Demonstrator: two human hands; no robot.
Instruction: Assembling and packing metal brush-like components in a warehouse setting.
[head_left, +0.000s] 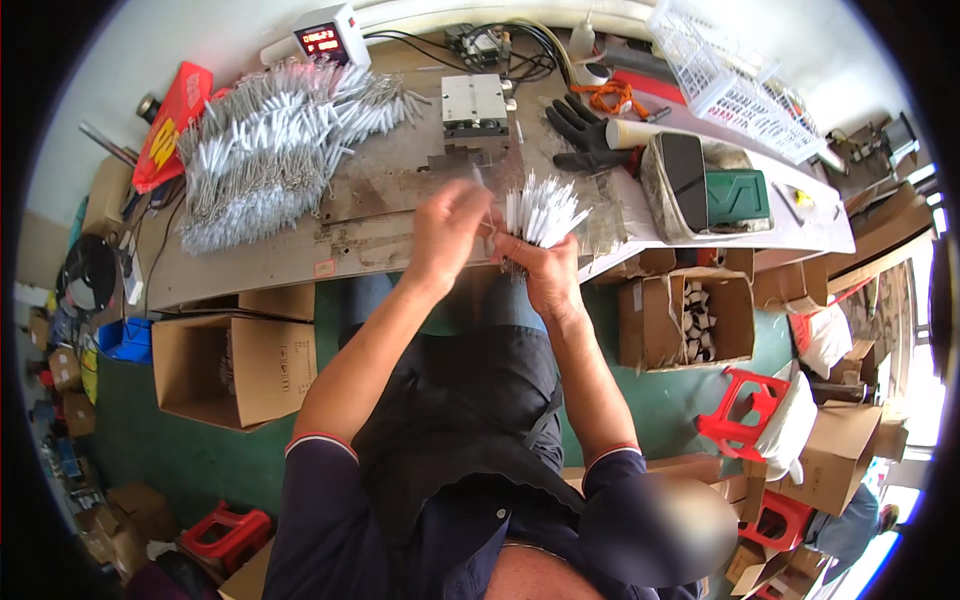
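Observation:
In my right hand is an upright bundle of thin white wire-stemmed sticks, their white ends fanned out above the fist and the wire ends below. My left hand is close beside it, blurred by motion, with its fingers drawn together. A faint thin white stick sticks up from those fingertips. Both hands are over the front edge of the worktable. A big heap of similar white sticks with looped wire ends covers the table's left side.
Behind my hands stands a metal block fixture. A box with a red digital display is at the back left. Black gloves and a tray with a phone lie right. Cardboard boxes and a red stool are below.

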